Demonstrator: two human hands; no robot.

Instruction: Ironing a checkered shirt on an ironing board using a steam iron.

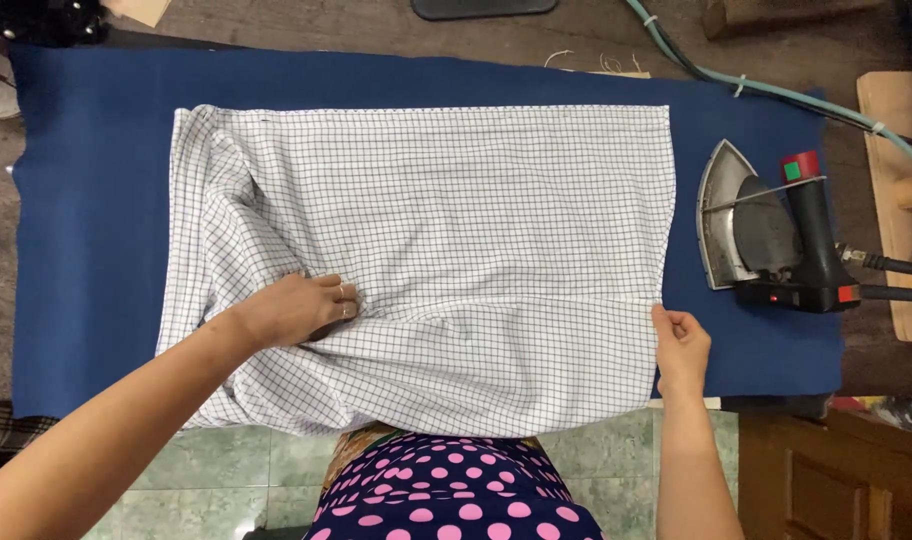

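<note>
Shirt cloth, white with a fine dark check, is pinched at its right edge by the right hand, whose fingers close on the fabric near the front right corner of the board. At the shirt's left part the left hand lies palm down on the cloth with its fingers together (rings show on two of them), pressing a bunched fold rather than gripping it. Between the hands the cloth lies mostly flat, with a crease running across from one hand to the other; left of the left hand it is rumpled into loose folds. Most of the board's blue cover is taken up by the shirt, and its front hem hangs slightly over the near edge. Well apart from the right hand, at the board's right end, an iron lies tipped on its side, soleplate showing, with a black handle. A pale green hose runs past the far right corner.
</note>
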